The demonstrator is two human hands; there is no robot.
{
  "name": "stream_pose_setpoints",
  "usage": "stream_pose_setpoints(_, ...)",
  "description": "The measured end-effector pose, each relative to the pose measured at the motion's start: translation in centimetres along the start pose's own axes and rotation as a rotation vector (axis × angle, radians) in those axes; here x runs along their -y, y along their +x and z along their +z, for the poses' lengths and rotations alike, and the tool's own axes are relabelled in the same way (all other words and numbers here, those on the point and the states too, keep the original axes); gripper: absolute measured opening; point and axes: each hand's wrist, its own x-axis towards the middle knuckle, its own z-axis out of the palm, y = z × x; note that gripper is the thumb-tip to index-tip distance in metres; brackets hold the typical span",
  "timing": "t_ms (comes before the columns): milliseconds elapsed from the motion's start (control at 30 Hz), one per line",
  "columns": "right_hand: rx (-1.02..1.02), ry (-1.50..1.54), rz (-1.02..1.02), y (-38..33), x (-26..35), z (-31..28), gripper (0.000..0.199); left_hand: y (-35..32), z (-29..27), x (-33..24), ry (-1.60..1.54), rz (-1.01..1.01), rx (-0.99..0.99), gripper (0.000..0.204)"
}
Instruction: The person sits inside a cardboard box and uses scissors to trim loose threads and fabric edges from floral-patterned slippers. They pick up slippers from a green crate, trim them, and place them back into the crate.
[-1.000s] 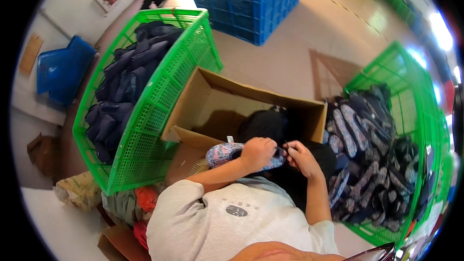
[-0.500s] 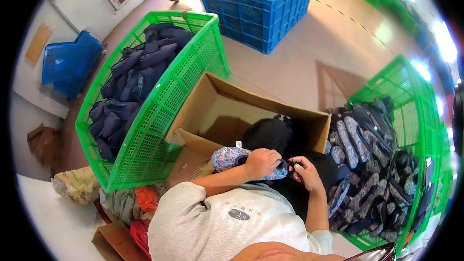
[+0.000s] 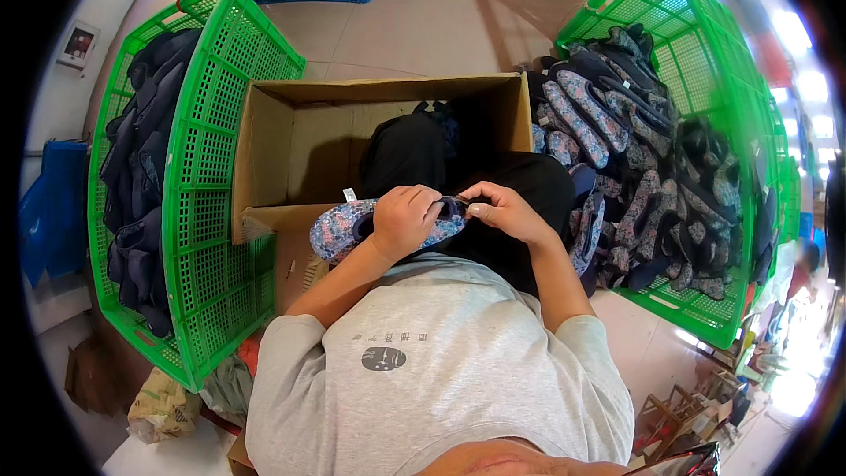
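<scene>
Your left hand [image 3: 405, 216] is wrapped over the middle of the floral slipper [image 3: 348, 225], toe sticking out to your left | your right hand [image 3: 504, 210] pinches its heel end, fingertips closed | slipper sits at your chest, above the near edge of the cardboard box [image 3: 300, 137] | green crates [image 3: 220, 238] on both sides
</scene>
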Motion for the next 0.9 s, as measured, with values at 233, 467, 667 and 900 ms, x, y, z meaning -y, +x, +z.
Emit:
stream_pose_setpoints(233,0.029,-0.081,0.009,0.5,1.1,0.3,0.019,0.1,0.0,0.0,0.007,-0.007,0.011,0.014)
stream_pose_setpoints(467,0.076,-0.065,-0.081,1.2,-1.2,-0.2,0.021,0.0,0.2,0.3,-0.007,-0.012,0.012,0.014)
stream_pose_setpoints(667,0.030,-0.060,-0.101,1.1,-1.2,0.1,0.018,0.0,0.3,0.5,-0.004,-0.018,0.021,0.014)
stream_pose_setpoints(900,0.037,-0.080,-0.112,1.0,-1.3,0.3,0.020,0.0,0.2,0.3,-0.005,-0.026,0.027,0.014)
